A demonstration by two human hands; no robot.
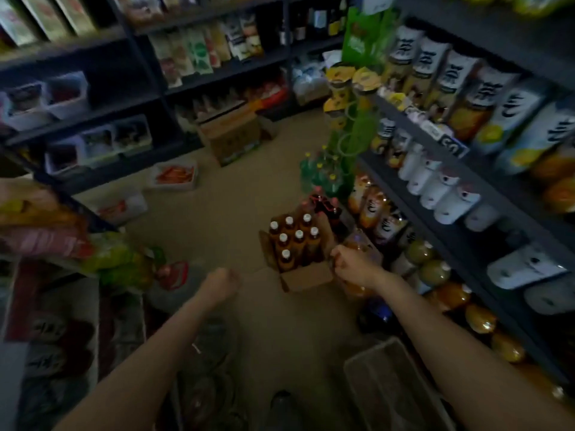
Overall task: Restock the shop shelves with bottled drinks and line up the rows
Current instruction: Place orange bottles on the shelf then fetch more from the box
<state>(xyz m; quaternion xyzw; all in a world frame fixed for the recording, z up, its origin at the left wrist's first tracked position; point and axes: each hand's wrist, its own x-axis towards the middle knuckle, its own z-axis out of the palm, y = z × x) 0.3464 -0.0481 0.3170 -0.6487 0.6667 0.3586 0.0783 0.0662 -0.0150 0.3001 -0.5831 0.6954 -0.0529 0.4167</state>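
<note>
Bottles (291, 241) stand in a box (306, 276) on the floor; right hand (351, 264) grips a bottle (357, 289), left hand (222, 283) fisted, empty.

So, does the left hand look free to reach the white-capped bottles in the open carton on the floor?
Probably yes. The left hand hangs curled with nothing in its grip, just left of the carton. The white-capped bottles stand upright with caps exposed, and only bare floor lies between. The right hand holds an orange bottle on the carton's far side.

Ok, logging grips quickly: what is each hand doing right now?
Left hand: curled into a fist, holding nothing.
Right hand: gripping an orange drink bottle.
</note>
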